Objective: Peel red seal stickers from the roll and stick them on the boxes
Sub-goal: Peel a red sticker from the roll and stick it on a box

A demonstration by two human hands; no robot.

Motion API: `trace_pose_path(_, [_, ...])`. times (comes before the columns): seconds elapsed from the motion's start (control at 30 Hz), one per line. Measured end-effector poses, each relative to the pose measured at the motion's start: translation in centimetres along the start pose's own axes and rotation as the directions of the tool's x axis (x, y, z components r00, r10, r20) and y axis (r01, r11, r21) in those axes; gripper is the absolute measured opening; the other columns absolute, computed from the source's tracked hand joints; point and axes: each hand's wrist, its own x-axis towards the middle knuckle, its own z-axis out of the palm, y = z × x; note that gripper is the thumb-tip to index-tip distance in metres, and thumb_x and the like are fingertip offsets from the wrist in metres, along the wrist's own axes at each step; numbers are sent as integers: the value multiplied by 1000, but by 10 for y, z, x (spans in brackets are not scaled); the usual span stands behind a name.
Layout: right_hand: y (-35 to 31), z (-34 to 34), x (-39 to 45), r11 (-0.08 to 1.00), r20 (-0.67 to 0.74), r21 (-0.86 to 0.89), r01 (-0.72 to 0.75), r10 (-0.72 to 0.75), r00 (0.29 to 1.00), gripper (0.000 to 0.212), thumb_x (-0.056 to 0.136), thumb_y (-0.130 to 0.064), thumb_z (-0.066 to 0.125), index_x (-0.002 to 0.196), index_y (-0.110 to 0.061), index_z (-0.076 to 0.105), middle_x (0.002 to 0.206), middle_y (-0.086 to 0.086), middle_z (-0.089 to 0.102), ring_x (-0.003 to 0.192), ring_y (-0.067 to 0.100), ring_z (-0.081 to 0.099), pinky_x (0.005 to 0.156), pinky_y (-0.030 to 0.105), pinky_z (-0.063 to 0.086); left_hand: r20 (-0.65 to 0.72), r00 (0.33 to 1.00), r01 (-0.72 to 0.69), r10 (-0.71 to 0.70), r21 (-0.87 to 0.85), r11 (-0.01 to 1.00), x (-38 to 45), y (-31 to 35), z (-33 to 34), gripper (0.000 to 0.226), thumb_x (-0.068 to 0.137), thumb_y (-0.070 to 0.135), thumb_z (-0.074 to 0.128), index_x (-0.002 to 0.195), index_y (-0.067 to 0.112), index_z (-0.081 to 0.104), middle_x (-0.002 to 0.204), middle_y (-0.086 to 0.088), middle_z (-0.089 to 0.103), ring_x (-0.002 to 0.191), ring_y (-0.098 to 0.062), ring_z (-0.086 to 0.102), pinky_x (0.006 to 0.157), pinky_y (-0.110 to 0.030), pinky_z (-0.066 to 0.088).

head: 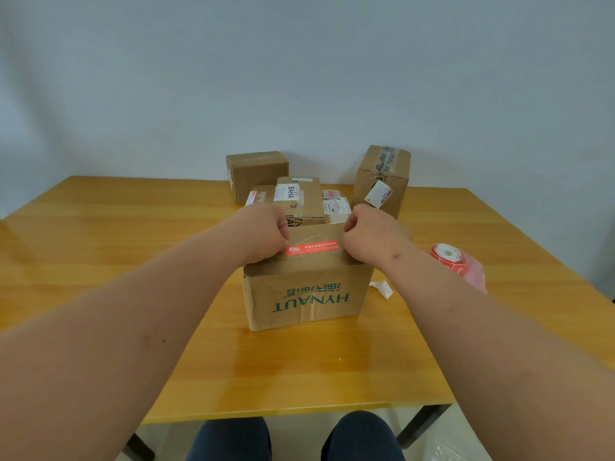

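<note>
A brown cardboard box (306, 294) printed HYNAUT stands in the middle of the table. A long red seal sticker (312, 247) lies flat across its top, over the flap seam. My left hand (263, 234) is curled at the sticker's left end and my right hand (369, 234) is curled at its right end. Each seems to pinch its end against the box top. The fingertips are hidden under the knuckles. The roll of red stickers (447, 256) lies on the table to the right of the box, with a loose strip trailing toward the edge.
Several more cardboard boxes stand behind: one at the back left (256, 171), a tall taped one at the back right (382, 178), and a labelled one (299, 197) just behind my hands. A white backing scrap (382, 287) lies beside the box. The wooden table (100, 244) stands against a wall.
</note>
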Motion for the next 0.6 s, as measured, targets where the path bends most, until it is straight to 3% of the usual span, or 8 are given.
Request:
trace_pose_path(0.07, [0, 1, -1, 996, 7, 92, -9, 8, 1000, 18, 81, -15, 46, 95, -26, 53, 83, -9, 51, 90, 19, 51, 92, 45, 45, -20, 1000, -7, 7, -28, 1000, -2, -3, 1, 12, 90, 13, 59, 82, 21, 62, 86, 4, 59, 89, -18, 58, 81, -36, 54])
trace_pose_path(0.13, [-2, 3, -3, 985, 27, 173, -22, 18, 999, 11, 79, -30, 54, 89, -27, 50, 86, -7, 54, 92, 20, 53, 92, 47, 45, -34, 999, -9, 8, -33, 999, -3, -4, 3, 5, 90, 22, 60, 86, 20, 62, 88, 2, 62, 90, -19, 60, 86, -41, 54])
trace_pose_path(0.23, [-6, 6, -6, 994, 59, 91, -61, 56, 997, 52, 64, -67, 64, 95, -30, 46, 97, -7, 56, 97, 20, 53, 90, 45, 41, -24, 1000, 16, -17, -24, 1000, -5, -1, 6, 32, 79, 51, 71, 82, 22, 58, 86, 2, 64, 86, -18, 59, 86, -42, 51])
trace_pose_path(0.3, [-8, 6, -8, 996, 58, 31, -88, 86, 995, 67, 59, -73, 64, 105, -29, 44, 104, -6, 55, 102, 21, 52, 88, 44, 37, -27, 999, 27, -28, -14, 1000, -7, 2, 7, 38, 74, 55, 74, 81, 22, 56, 85, 2, 63, 83, -16, 57, 85, -42, 50])
trace_pose_path(0.43, [-7, 4, -7, 993, 76, 49, -106, 102, 992, 57, 64, -57, 67, 108, -28, 45, 105, -4, 55, 102, 22, 53, 91, 45, 38, -21, 999, 46, -48, -85, 995, -7, 1, 6, 32, 74, 40, 79, 87, 20, 58, 89, 0, 63, 86, -18, 58, 86, -42, 50])
trace_pose_path(0.6, [3, -1, -6, 945, 143, 314, -94, 50, 988, 27, 77, -22, 66, 99, -24, 51, 94, -3, 55, 88, 15, 52, 90, 42, 46, 13, 999, 39, -37, -256, 966, -4, -8, 5, 18, 81, 10, 72, 90, 17, 58, 81, -3, 56, 79, -20, 53, 71, -34, 47])
